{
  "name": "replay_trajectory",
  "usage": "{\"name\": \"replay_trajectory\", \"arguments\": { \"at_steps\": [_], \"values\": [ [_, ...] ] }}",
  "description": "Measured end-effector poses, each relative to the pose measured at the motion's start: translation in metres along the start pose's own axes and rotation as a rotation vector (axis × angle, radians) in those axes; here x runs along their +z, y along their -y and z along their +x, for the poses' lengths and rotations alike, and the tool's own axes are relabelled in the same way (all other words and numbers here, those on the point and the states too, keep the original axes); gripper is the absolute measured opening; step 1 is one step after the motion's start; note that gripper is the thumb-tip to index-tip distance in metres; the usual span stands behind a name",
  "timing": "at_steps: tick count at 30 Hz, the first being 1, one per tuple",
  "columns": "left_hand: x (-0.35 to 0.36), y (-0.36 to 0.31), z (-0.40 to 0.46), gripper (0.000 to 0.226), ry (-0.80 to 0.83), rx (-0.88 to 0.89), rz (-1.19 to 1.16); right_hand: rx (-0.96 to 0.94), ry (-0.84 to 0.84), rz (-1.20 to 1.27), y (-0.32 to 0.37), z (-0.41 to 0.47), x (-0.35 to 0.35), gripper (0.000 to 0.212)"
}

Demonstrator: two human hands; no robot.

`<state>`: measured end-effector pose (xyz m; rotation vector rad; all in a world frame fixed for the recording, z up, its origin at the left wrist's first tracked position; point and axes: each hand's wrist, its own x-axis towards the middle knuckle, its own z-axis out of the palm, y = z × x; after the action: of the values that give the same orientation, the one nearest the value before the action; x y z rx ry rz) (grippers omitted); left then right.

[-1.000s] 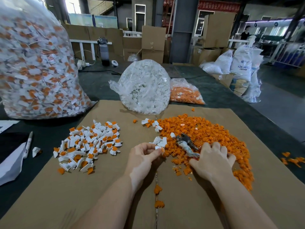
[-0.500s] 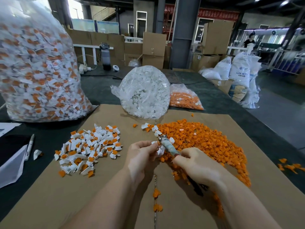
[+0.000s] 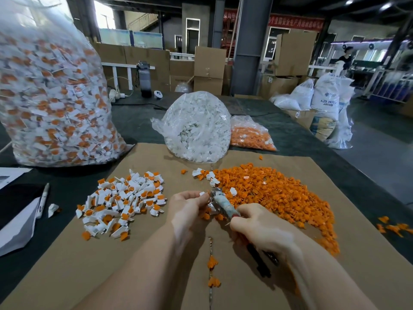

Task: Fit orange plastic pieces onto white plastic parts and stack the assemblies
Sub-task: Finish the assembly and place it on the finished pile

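At the near middle of the desk, seen from the head camera, the left hand [image 3: 190, 205] pinches a small white plastic part [image 3: 202, 193] between curled thumb and fingertips, holding it just above the brown cardboard sheet [image 3: 335, 276]. The right hand [image 3: 259, 224] is closed round the dark handles of a pair of pliers [image 3: 221, 202]; the tool's wrapped head reaches up and to the left so that its tip meets the white part at the left fingertips. Whether an orange piece already sits in that part cannot be told, since the fingers and the tool tip cover it.

The tool's long axis runs from near right to far left, and the held part lies at its far-left end, so the coming press looks to turn on keeping tip and part lined up along that slant. The left hand is the nearer one to the pile of finished assemblies [image 3: 121, 202], which lies to its left on the cardboard; the right hand is the nearer one to the heap of loose orange pieces [image 3: 279, 193], spread just beyond and to its right.

Farther off stand a bag of white parts [image 3: 197, 128], a smaller bag of orange pieces [image 3: 251, 135] to its right, and a large bag of assemblies [image 3: 51, 97] at far left.
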<state>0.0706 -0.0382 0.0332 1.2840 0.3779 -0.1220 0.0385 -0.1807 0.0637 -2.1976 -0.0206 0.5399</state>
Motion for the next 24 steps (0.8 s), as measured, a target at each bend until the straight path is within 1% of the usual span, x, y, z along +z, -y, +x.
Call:
{"name": "replay_trajectory", "arguments": {
  "at_steps": [4,9,11,13,15,17,18,19,21,22,24],
  "values": [
    [0.000,0.002,-0.006,0.006,0.019,-0.022,-0.036,-0.050,-0.102,-0.130,-0.005,0.003,0.006,0.015],
    [-0.001,0.007,-0.005,0.014,0.021,-0.035,-0.009,-0.069,-0.156,-0.161,-0.012,0.005,0.013,0.022],
    [-0.002,0.009,-0.004,0.011,0.026,-0.043,0.004,-0.081,-0.183,-0.145,-0.015,0.006,0.016,0.023],
    [-0.003,0.011,-0.003,0.008,0.025,-0.037,-0.003,-0.092,-0.207,-0.153,-0.019,0.007,0.017,0.022],
    [-0.004,0.013,-0.002,0.008,0.009,-0.019,0.008,-0.095,-0.227,-0.148,-0.025,0.008,0.015,0.017],
    [-0.006,0.015,-0.001,0.010,-0.003,0.009,0.013,-0.078,-0.300,-0.137,-0.033,0.012,0.011,0.021],
    [-0.008,0.017,-0.001,0.012,-0.003,0.033,0.019,-0.058,-0.371,-0.168,-0.037,0.014,0.008,0.025],
    [-0.009,0.020,0.000,0.014,-0.001,0.078,0.063,-0.038,-0.460,-0.232,-0.040,0.016,0.005,0.028],
    [-0.011,0.029,0.004,0.019,0.009,0.207,0.276,-0.015,-0.627,-0.384,-0.048,0.020,0.000,0.034],
    [-0.011,0.033,0.005,0.021,0.014,0.271,0.378,-0.016,-0.685,-0.464,-0.052,0.022,-0.002,0.036],
    [-0.011,0.038,0.008,0.024,0.017,0.361,0.525,-0.011,-0.747,-0.642,-0.061,0.027,-0.004,0.041]
  ]
}}
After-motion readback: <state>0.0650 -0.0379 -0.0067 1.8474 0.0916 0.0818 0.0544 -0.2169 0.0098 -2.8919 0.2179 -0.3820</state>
